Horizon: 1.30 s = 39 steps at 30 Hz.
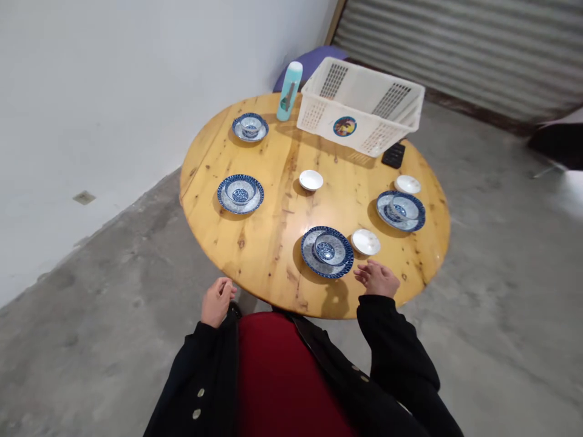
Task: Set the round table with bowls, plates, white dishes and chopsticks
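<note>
My right hand (377, 279) is over the near right of the table, fingers apart and slightly bent, holding nothing. It is closest to a blue-and-white plate (306, 259) with a patterned bowl (328, 250) on it, and to a small white dish (365, 241) just beyond. At the near left edge of the table, my left hand (217, 302) hangs with loosely curled fingers and nothing visible in it. To the right, another plate (415, 225) carries a bowl (401, 208), with a white dish (407, 184) behind it. A further white dish (311, 179) sits mid-table.
On the round wooden table (273, 267) are two more plate-and-bowl sets, one at left (240, 194) and one farther back (250, 128). A white plastic basket (314, 115), a turquoise bottle (289, 91) and a black phone-like object (393, 156) stand or lie toward the back.
</note>
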### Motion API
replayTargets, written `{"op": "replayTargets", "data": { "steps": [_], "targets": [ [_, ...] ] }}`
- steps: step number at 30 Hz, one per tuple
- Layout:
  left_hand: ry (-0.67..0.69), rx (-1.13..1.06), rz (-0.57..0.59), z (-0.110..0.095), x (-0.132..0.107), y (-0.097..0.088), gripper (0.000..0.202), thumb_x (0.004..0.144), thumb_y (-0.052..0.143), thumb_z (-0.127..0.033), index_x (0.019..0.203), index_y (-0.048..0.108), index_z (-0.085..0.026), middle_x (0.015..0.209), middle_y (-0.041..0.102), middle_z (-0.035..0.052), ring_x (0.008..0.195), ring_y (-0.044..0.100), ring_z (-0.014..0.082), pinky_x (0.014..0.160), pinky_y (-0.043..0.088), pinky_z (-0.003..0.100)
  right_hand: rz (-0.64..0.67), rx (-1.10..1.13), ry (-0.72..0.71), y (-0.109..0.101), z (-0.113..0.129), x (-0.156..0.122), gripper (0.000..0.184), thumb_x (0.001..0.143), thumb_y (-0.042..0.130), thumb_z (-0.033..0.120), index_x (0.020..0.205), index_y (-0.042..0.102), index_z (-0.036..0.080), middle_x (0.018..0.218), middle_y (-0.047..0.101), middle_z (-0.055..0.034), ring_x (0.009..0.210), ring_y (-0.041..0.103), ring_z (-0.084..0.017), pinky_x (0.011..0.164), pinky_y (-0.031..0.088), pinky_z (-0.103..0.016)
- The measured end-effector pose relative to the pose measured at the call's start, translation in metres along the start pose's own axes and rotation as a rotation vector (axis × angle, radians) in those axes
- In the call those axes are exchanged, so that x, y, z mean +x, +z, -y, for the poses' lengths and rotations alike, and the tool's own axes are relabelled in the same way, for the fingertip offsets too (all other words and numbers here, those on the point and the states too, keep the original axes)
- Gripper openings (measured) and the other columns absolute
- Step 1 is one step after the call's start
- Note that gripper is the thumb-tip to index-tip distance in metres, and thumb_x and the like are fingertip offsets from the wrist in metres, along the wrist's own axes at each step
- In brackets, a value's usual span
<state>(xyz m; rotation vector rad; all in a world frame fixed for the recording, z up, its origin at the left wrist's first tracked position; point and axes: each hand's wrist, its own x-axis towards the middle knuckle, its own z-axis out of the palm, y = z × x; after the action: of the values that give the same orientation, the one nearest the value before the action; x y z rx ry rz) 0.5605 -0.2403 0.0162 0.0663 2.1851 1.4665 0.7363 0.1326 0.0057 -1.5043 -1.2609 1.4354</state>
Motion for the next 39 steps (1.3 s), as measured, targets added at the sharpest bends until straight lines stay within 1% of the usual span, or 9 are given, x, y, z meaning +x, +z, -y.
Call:
{"op": "replayTargets", "data": {
  "steps": [7,10,13,19,23,30,36,37,39],
  "targets": [
    [-0.02,-0.062,0.085,0.013,0.006,-0.029,0.037,0.078,0.058,-0.053,0.086,0.063,-0.017,0.072,0.071,0.0061,0.061,0.066,0.0168,0.063,0.055,0.031,-0.014,0.08,0.016,0.026,-0.004,-0.064,0.019,0.06,0.064,0.026,0.077,0.062,0.02,0.055,0.064,0.0006,0.04,0.059,-0.011,0.037,0.046,-0.018],
    [-0.001,-0.059,0.12,0.012,0.016,-0.03,0.038,0.079,0.058,-0.053,0.086,0.063,-0.016,0.072,0.071,0.0062,0.061,0.066,0.0169,0.063,0.054,0.03,0.033,0.055,0.003,0.041,0.013,-0.075,0.017,0.062,0.065,0.025,0.077,0.062,0.018,0.054,0.064,0.0009,0.04,0.058,-0.011,0.038,0.047,-0.019],
    [0.024,-0.067,0.184,0.002,0.029,-0.02,0.038,0.079,0.057,-0.053,0.086,0.063,-0.016,0.074,0.071,0.0062,0.062,0.066,0.0169,0.064,0.055,0.03,0.102,-0.007,-0.051,0.059,0.038,-0.07,0.015,0.066,0.065,0.025,0.078,0.064,0.016,0.055,0.064,0.0011,0.04,0.058,-0.011,0.037,0.045,-0.019],
    [0.056,-0.083,0.265,-0.016,0.049,0.003,0.038,0.08,0.056,-0.052,0.089,0.064,-0.016,0.076,0.071,0.0065,0.065,0.067,0.0176,0.068,0.055,0.032,0.292,-0.216,-0.133,0.112,0.082,-0.018,0.007,0.079,0.064,0.019,0.081,0.065,0.013,0.058,0.066,-0.0019,0.042,0.058,-0.011,0.037,0.044,-0.018],
    [0.02,-0.068,0.263,-0.023,0.053,0.004,0.039,0.079,0.058,-0.053,0.089,0.064,-0.016,0.076,0.071,0.0071,0.067,0.068,0.0189,0.069,0.055,0.033,0.271,-0.353,-0.085,0.158,0.093,0.034,0.005,0.083,0.06,0.013,0.078,0.061,0.012,0.059,0.065,-0.0029,0.041,0.058,-0.01,0.038,0.044,-0.016],
    [-0.039,-0.008,0.236,-0.037,0.071,0.006,0.035,0.08,0.056,-0.051,0.086,0.062,-0.017,0.075,0.07,0.0053,0.07,0.068,0.019,0.069,0.056,0.032,0.206,-0.462,-0.011,0.224,0.084,0.114,0.008,0.088,0.059,0.019,0.083,0.059,0.013,0.055,0.062,-0.0017,0.043,0.058,-0.012,0.043,0.051,-0.021],
    [-0.064,0.052,0.251,-0.044,0.094,0.019,0.036,0.083,0.054,-0.053,0.091,0.062,-0.018,0.078,0.07,0.0047,0.071,0.068,0.0183,0.07,0.055,0.031,0.168,-0.521,-0.005,0.259,0.071,0.165,0.02,0.088,0.065,0.033,0.086,0.063,0.013,0.057,0.063,-0.0056,0.045,0.06,-0.017,0.042,0.052,-0.028],
    [-0.069,0.06,0.248,-0.044,0.096,0.021,0.036,0.084,0.054,-0.053,0.091,0.062,-0.019,0.079,0.07,0.0047,0.072,0.068,0.0181,0.07,0.055,0.031,0.165,-0.537,-0.02,0.262,0.068,0.173,0.023,0.088,0.066,0.036,0.085,0.064,0.013,0.057,0.063,-0.0064,0.047,0.061,-0.019,0.044,0.053,-0.029],
    [-0.082,0.087,0.252,-0.046,0.099,0.026,0.035,0.085,0.053,-0.052,0.092,0.062,-0.019,0.08,0.071,0.0048,0.071,0.068,0.0176,0.07,0.054,0.03,0.21,-0.587,-0.158,0.267,0.061,0.187,0.027,0.088,0.065,0.037,0.083,0.065,0.011,0.057,0.063,-0.0078,0.051,0.064,-0.021,0.049,0.056,-0.033]
  ]
}}
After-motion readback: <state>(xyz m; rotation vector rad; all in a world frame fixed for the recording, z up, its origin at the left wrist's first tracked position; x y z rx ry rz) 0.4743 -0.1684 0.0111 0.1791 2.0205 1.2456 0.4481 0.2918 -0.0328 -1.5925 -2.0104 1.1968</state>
